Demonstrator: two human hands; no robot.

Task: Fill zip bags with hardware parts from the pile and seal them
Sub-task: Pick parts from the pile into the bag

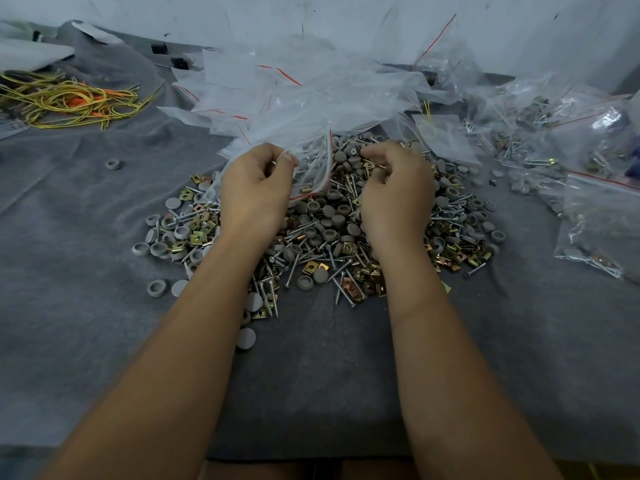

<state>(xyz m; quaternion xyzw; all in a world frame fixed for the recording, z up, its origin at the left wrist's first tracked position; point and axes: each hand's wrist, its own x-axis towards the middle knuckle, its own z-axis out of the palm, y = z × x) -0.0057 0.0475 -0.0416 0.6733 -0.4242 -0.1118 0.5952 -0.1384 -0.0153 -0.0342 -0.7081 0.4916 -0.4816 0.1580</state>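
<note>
Behind hands: empty bags (311, 88); right, filled bags (602, 216)

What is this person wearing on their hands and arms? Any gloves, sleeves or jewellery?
Nothing shows. The left hand and right hand are bare, with no gloves, and no rings or watch can be seen. Both forearms are uncovered right down to the bottom edge of the picture, so no sleeve is in view. The fingernails look short and plain.

A single wide-angle head-worn camera looks forward and down, close over the grey-covered tabletop (86, 306); both forearms reach up from the frame's bottom edge, and a white wall (346, 19) closes the top.
</note>
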